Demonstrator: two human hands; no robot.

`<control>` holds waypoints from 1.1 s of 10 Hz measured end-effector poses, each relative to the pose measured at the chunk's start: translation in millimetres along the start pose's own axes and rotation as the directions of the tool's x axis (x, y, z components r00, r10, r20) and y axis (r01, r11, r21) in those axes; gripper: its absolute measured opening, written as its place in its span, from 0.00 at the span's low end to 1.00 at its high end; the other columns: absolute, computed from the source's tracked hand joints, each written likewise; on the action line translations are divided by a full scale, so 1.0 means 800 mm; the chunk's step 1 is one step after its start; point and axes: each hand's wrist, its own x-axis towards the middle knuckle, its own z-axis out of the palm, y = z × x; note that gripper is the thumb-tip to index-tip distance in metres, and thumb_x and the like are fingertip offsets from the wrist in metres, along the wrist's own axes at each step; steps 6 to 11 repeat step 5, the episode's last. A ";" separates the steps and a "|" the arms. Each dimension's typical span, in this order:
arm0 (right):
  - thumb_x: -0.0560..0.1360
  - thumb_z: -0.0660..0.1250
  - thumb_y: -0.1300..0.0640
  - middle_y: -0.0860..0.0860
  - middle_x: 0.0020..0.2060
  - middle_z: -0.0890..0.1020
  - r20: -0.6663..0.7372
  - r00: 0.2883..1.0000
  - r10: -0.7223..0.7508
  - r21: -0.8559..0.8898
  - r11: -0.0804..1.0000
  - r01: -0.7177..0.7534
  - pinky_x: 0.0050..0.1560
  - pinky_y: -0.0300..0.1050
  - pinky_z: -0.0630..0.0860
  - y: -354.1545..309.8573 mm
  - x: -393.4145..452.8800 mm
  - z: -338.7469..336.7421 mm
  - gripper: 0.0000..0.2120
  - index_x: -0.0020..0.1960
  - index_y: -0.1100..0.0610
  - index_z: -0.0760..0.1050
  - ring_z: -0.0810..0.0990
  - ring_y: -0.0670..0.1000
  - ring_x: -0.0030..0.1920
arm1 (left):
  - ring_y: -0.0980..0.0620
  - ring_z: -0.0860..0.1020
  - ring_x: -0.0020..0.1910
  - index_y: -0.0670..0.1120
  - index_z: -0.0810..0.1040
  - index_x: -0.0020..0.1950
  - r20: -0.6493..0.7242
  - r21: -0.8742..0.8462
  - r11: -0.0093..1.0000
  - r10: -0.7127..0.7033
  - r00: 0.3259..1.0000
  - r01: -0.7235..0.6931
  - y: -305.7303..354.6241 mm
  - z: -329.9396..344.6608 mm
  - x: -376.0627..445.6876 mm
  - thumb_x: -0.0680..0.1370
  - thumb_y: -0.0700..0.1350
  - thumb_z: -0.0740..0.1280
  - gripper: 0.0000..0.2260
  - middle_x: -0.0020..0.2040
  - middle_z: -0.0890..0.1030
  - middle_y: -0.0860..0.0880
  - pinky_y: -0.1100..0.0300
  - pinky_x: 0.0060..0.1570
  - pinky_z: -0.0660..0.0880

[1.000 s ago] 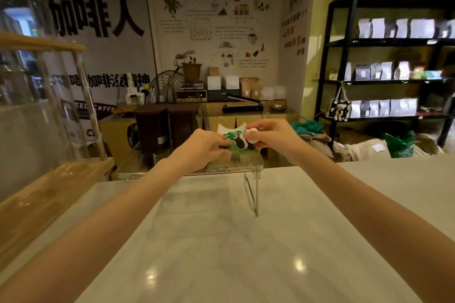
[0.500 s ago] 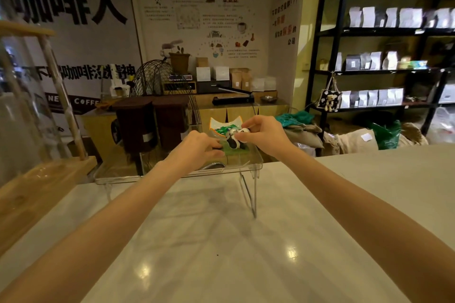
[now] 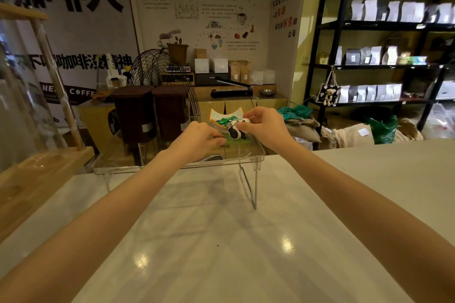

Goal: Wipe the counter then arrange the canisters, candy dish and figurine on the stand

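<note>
A clear acrylic stand point(image 3: 246, 158) sits at the far edge of the pale marble counter point(image 3: 221, 241). On its right half rests a black-and-white panda figurine point(image 3: 235, 132) on a green base. My left hand point(image 3: 197, 139) grips the base's left side and my right hand point(image 3: 264, 126) pinches the figurine's top. Just behind it stands a white candy dish point(image 3: 225, 117) with orange edges, holding green-wrapped sweets. Two dark brown canisters point(image 3: 134, 115) point(image 3: 171, 112) stand on the stand's left half.
A wooden display frame with glass point(image 3: 37, 174) occupies the counter's left end. Beyond the counter are a wire fan, a cabinet with boxes and a black shelf unit point(image 3: 384, 64) stacked with bags. Sacks lie on the floor at the right.
The view has shifted slightly down and closer. Both hands stay on the figurine, which has settled lower onto the stand in front of the candy dish.
</note>
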 end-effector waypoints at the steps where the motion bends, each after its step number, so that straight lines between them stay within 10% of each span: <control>1: 0.73 0.67 0.53 0.56 0.61 0.79 0.028 1.000 -0.002 -0.020 1.000 0.002 0.50 0.41 0.73 -0.001 -0.006 0.002 0.21 0.64 0.58 0.71 0.77 0.52 0.58 | 0.48 0.78 0.51 0.44 0.77 0.61 0.030 0.026 1.000 -0.005 1.000 0.004 0.002 -0.003 0.001 0.77 0.48 0.61 0.16 0.57 0.82 0.43 0.54 0.51 0.76; 2: 0.75 0.64 0.57 0.55 0.65 0.75 0.085 0.996 -0.007 -0.010 1.000 0.007 0.58 0.42 0.72 -0.004 -0.025 0.000 0.23 0.69 0.58 0.65 0.74 0.51 0.62 | 0.51 0.75 0.41 0.43 0.76 0.62 0.084 0.032 0.999 -0.026 0.996 0.023 0.008 -0.007 0.000 0.79 0.49 0.57 0.17 0.45 0.81 0.45 0.58 0.41 0.71; 4: 0.77 0.60 0.57 0.50 0.68 0.70 0.182 0.982 -0.060 0.142 0.989 0.034 0.58 0.36 0.62 0.002 -0.081 -0.010 0.24 0.72 0.55 0.59 0.67 0.43 0.60 | 0.47 0.68 0.67 0.48 0.71 0.67 0.283 0.077 0.996 -0.062 0.957 0.042 0.015 -0.025 -0.003 0.79 0.53 0.53 0.19 0.69 0.71 0.46 0.53 0.65 0.65; 11: 0.76 0.62 0.55 0.49 0.66 0.73 0.037 0.999 -0.030 0.316 0.949 0.017 0.64 0.42 0.67 -0.001 -0.095 -0.029 0.23 0.70 0.54 0.63 0.70 0.48 0.66 | 0.47 0.70 0.65 0.48 0.71 0.67 0.208 0.064 0.997 -0.056 0.976 0.043 0.020 -0.050 -0.005 0.78 0.54 0.55 0.20 0.68 0.73 0.47 0.54 0.63 0.67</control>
